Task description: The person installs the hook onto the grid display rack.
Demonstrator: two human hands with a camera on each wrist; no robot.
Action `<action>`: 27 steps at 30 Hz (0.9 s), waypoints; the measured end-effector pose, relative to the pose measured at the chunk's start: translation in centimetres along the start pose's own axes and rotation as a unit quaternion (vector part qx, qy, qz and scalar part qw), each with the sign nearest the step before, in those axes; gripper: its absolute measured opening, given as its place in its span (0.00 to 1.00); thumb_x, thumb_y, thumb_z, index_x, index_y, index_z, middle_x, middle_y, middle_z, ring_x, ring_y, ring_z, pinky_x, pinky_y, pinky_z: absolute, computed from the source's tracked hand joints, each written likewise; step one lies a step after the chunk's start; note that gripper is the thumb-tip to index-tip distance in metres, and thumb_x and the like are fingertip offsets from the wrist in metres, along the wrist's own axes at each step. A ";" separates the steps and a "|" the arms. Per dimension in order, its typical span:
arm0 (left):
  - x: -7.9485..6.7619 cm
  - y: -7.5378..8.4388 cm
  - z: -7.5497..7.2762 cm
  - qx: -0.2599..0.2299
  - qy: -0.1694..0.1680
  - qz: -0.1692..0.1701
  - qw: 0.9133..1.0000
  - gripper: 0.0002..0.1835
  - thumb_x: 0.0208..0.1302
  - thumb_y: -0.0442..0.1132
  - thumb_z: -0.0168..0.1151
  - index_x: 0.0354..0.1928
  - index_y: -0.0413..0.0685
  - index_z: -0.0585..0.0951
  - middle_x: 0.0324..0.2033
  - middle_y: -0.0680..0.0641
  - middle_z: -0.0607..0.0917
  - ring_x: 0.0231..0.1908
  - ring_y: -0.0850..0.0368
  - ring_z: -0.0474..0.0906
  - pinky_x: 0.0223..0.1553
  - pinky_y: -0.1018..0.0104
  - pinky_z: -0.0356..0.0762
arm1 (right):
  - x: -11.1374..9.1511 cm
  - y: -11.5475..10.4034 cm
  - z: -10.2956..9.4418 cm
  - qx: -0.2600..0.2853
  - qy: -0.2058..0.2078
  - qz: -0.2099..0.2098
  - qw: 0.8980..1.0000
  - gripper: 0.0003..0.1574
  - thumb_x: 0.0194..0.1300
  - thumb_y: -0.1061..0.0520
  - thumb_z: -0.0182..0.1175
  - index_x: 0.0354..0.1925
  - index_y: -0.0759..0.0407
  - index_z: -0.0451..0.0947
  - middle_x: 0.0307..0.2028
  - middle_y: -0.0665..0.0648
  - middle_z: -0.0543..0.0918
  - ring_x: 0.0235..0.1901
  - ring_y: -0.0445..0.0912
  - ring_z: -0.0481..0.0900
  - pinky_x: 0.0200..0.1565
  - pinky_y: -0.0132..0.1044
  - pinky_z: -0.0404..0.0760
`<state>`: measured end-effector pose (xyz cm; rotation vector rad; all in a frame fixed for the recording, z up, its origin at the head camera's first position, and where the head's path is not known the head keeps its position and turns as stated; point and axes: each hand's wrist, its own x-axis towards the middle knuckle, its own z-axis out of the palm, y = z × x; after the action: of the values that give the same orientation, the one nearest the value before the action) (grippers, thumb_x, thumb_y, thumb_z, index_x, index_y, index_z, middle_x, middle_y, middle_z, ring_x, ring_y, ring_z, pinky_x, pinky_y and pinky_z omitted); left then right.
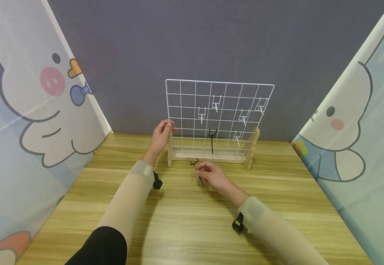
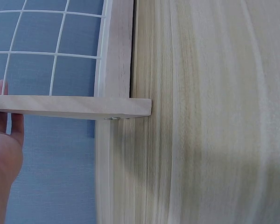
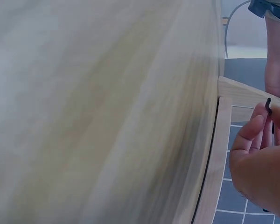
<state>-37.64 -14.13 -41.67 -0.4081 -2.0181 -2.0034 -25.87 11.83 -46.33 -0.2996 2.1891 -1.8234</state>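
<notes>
A white wire grid panel (image 1: 226,84) stands upright in a wooden stand (image 1: 208,158) on the table. My left hand (image 1: 160,135) grips the left side of the panel, fingers wrapped around the wooden upright (image 2: 70,103) and the wire edge. In front of the rack, my right hand (image 1: 216,178) pinches a black metal hook (image 1: 201,180) by its shaft, the two-pronged end pointing up and left. Another black hook (image 1: 212,143) hangs low on the grid near its middle. Several white hooks (image 1: 216,105) hang on the wires, mostly toward the right.
The wood-grain table (image 1: 185,224) spreads in front of the rack. Behind it rises a dark grey wall (image 1: 139,66). Cartoon-printed cloths (image 1: 63,129) close off both sides. The right wooden upright (image 1: 253,147) juts forward at the rack's right end.
</notes>
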 end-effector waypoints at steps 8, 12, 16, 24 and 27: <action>-0.1 0.1 0.1 -0.002 0.001 -0.011 1.000 0.21 0.90 0.42 0.47 0.66 0.28 0.72 0.48 0.43 0.86 0.59 0.35 0.86 0.23 0.75 0.63 | 0.9 -1.3 1.1 0.002 0.036 -0.018 0.999 0.19 0.79 0.59 0.66 0.62 0.66 0.84 0.44 0.58 0.88 0.36 0.41 0.78 0.35 0.32 0.77; -0.1 0.1 0.0 0.000 -0.001 -0.008 1.000 0.22 0.90 0.43 0.46 0.67 0.28 0.73 0.49 0.39 0.86 0.61 0.30 0.84 0.23 0.75 0.63 | 1.6 -1.7 1.8 -0.008 0.058 -0.034 0.998 0.17 0.79 0.58 0.66 0.61 0.64 0.86 0.46 0.56 0.89 0.40 0.40 0.81 0.41 0.33 0.80; -0.1 0.1 0.0 0.011 0.001 -0.012 1.000 0.22 0.90 0.44 0.47 0.67 0.31 0.74 0.53 0.32 0.85 0.58 0.36 0.86 0.24 0.75 0.63 | 2.4 -1.9 2.3 -0.009 0.074 -0.052 0.996 0.17 0.79 0.59 0.65 0.60 0.65 0.86 0.45 0.60 0.89 0.39 0.41 0.81 0.41 0.33 0.81; -0.1 0.0 0.1 0.013 0.004 -0.011 1.000 0.22 0.90 0.45 0.47 0.67 0.31 0.74 0.56 0.26 0.84 0.60 0.30 0.84 0.31 0.74 0.67 | 3.7 -3.1 3.4 0.013 0.116 -0.076 0.990 0.13 0.78 0.59 0.67 0.57 0.59 0.89 0.38 0.50 0.87 0.37 0.40 0.81 0.40 0.32 0.82; -0.1 0.0 0.1 0.019 0.002 -0.009 1.000 0.23 0.90 0.46 0.47 0.66 0.32 0.74 0.56 0.27 0.84 0.62 0.29 0.84 0.32 0.73 0.69 | 4.1 -3.7 3.7 0.026 0.127 -0.079 0.988 0.13 0.78 0.59 0.67 0.56 0.58 0.90 0.38 0.50 0.86 0.37 0.40 0.81 0.40 0.31 0.81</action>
<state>-37.57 -14.03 -41.67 -0.3777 -2.0607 -1.9712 -28.56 6.41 -43.65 -0.2465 2.3375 -2.1051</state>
